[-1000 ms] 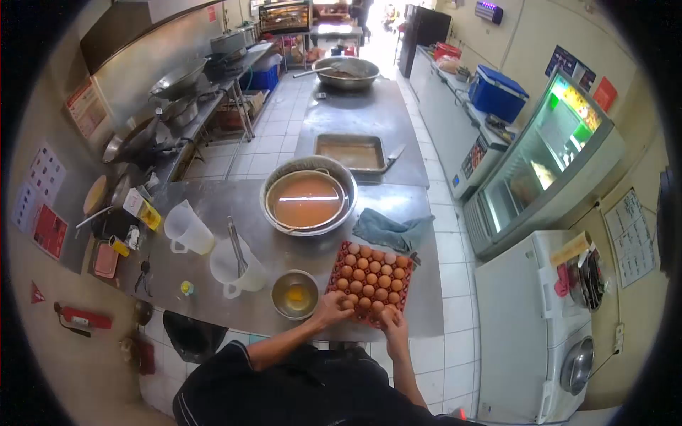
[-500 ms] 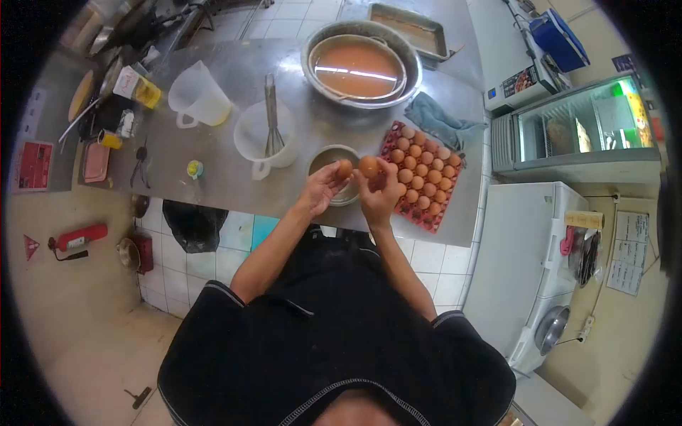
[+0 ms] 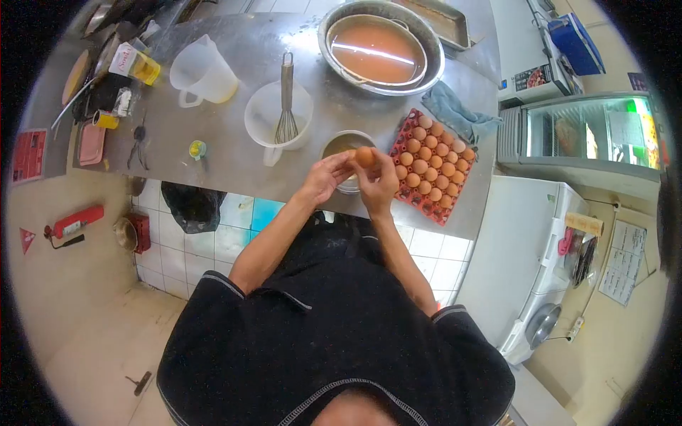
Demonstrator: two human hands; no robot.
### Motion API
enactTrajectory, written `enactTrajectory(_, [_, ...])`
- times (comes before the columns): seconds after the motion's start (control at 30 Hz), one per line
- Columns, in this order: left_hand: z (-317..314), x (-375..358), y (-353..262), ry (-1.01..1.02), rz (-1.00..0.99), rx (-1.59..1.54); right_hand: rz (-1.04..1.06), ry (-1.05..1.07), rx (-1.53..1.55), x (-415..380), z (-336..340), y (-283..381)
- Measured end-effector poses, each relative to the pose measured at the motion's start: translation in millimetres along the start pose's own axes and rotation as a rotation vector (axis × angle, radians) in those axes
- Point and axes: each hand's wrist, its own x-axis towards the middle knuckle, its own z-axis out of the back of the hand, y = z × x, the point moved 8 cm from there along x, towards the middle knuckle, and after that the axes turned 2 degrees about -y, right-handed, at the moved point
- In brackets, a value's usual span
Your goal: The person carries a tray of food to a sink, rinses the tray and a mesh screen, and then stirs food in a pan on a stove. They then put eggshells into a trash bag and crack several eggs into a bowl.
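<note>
A brown egg (image 3: 365,156) sits in the fingertips of my right hand (image 3: 379,183), which is closed around it. My left hand (image 3: 328,177) meets the right from the left side, palm turned up and fingers curled; whether an egg is inside them is hidden. Both hands are over the near side of a round bowl (image 3: 328,147), which they partly cover. Just right of my right hand lies a red egg tray (image 3: 429,211) holding several brown eggs (image 3: 420,166).
A whisk (image 3: 286,106) stands in a white plastic jug (image 3: 254,119), with another measuring jug (image 3: 202,71) farther left. A large metal basin (image 3: 329,53) holds a pot of orange-brown liquid (image 3: 376,53). A blue-grey cloth (image 3: 455,113) lies beyond the tray. The steel table's edge (image 3: 263,193) is close to my body.
My hands have come closer together. The egg that showed in my left hand is now out of sight, while the right hand's egg remains visible. The camera view has shifted slightly.
</note>
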Motion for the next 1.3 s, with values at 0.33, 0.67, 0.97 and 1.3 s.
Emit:
enactTrajectory(0.33, [8.2, -4.1, -7.2, -0.078, -0.082, 0.148, -0.642, 0.073, 0.697, -3.7, -14.0, -54.2])
enactTrajectory(0.67, [-7.7, 1.5, -13.1, 0.073, -0.186, 0.526, -0.289, 0.636, 0.165, 19.9, -24.1, -51.9])
enactTrajectory(0.97, [-39.5, -16.8, -42.8, -0.038, -0.643, 1.175, -0.158, 0.61, 0.064, 14.3, -26.1, -58.7])
enactTrajectory(1.3, [-53.3, -21.2, -47.1, -0.056, -0.9, 1.346, -0.069, 0.551, 0.072, 16.8, -22.4, -63.7])
